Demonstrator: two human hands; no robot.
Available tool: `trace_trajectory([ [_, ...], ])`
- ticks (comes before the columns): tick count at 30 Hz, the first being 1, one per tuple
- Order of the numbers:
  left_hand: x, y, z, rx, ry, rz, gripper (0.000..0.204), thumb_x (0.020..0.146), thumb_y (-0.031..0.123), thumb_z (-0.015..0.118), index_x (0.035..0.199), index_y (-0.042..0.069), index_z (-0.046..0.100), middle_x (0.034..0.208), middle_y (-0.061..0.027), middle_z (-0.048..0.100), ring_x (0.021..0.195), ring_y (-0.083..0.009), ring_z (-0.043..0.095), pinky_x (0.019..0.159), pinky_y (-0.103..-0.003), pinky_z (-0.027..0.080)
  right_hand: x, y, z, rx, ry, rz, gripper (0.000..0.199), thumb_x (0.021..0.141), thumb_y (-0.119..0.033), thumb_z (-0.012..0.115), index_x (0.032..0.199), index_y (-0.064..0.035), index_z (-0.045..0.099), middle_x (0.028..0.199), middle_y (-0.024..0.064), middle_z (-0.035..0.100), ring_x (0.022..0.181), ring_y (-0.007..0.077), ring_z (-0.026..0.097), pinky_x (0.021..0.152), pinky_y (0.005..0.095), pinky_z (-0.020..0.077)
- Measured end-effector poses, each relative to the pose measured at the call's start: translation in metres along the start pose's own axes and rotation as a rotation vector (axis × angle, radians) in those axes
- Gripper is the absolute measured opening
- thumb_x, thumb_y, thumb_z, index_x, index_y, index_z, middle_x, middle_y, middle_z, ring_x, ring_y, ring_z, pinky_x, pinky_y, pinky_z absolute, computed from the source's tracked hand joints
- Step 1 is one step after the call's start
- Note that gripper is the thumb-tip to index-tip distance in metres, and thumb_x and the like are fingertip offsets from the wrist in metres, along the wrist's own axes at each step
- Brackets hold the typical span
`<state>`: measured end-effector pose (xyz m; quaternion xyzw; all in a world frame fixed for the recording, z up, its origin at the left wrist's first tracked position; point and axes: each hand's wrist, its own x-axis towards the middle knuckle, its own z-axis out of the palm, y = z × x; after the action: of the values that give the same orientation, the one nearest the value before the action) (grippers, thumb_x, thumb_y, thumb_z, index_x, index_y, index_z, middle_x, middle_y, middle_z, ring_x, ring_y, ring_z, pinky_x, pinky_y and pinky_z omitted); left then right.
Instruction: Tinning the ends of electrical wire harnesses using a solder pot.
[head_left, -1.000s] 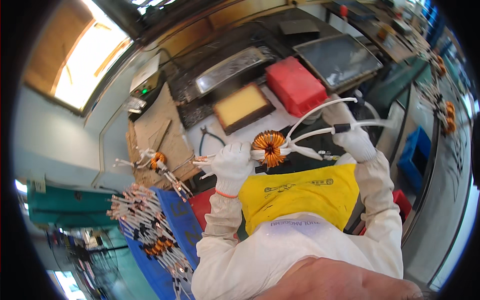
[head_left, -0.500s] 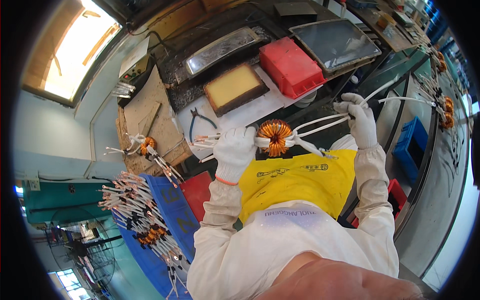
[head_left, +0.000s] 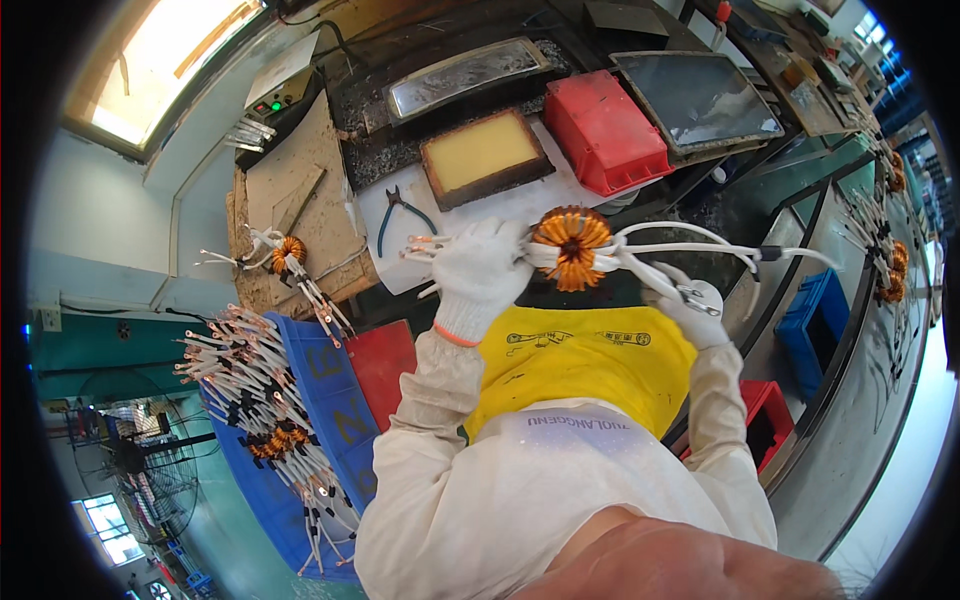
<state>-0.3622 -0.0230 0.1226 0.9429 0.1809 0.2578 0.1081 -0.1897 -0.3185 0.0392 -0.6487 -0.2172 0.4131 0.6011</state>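
The orange coil [head_left: 573,232] is held up near the near edge of the tabletop [head_left: 375,155]. The left hand [head_left: 482,265] has its fingers clamped on the white leads [head_left: 424,244]; the right hand [head_left: 692,310] touches the lower lead [head_left: 648,272], clamped or not I cannot tell. I think gripping close to the coil prevents twisting
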Motion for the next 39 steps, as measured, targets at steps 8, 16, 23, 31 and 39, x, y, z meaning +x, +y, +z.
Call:
trace_trajectory([
  [8,0.021,0.047,0.022,-0.022,0.007,0.358,0.024,0.065,0.020,0.070,0.087,0.013,0.062,0.082,-0.0041,0.060,0.081,-0.0223,0.063,0.065,-0.037,0.050,0.022,0.026,0.048,0.577,0.199,-0.113,0.037,0.093,-0.027,0.063,0.126,-0.0116,0.053,0.109,0.0008,0.059,0.096,0.0128,0.059,0.068,0.0263,0.0492],
  [16,-0.028,0.050,0.016,-0.531,-0.070,0.428,0.031,0.075,0.011,0.075,0.105,0.011,0.067,0.090,-0.0056,0.063,0.084,-0.0214,0.063,0.079,-0.033,0.053,0.002,-0.014,0.049,0.379,0.392,-0.268,0.055,0.098,-0.049,0.052,0.134,-0.0071,0.048,0.121,0.0054,0.059,0.108,0.0183,0.060,0.085,0.0294,0.0504],
  [23,-0.025,0.014,0.043,-2.059,-0.318,-0.833,0.037,0.096,0.030,0.062,0.120,0.002,0.059,0.101,-0.0105,0.067,0.091,-0.0207,0.065,0.085,-0.034,0.054,0.000,-0.005,0.029,0.025,0.413,-0.454,0.084,0.085,-0.063,0.063,0.141,-0.0051,0.040,0.127,0.0080,0.055,0.116,0.0198,0.057,0.100,0.0325,0.0475],
  [31,-0.023,0.007,0.045,-2.355,-0.095,-0.813,0.028,0.099,0.016,0.054,0.122,-0.001,0.054,0.107,-0.0118,0.065,0.089,-0.0222,0.067,0.087,-0.037,0.057,-0.002,-0.023,0.046,0.075,0.358,-0.499,0.086,0.082,-0.067,0.063,0.138,-0.0046,0.043,0.126,0.0091,0.056,0.118,0.0224,0.056,0.101,0.0359,0.0478],
  [39,-0.017,0.021,0.026,-2.473,-0.179,-0.721,0.034,0.102,0.015,0.048,0.132,-0.001,0.046,0.124,-0.0184,0.059,0.112,-0.0284,0.062,0.099,-0.037,0.054,-0.002,-0.004,0.035,0.395,0.445,-0.447,0.060,0.084,-0.027,0.068,0.136,-0.0058,0.046,0.129,0.0125,0.055,0.119,0.0280,0.055,0.102,0.0364,0.0431],
])
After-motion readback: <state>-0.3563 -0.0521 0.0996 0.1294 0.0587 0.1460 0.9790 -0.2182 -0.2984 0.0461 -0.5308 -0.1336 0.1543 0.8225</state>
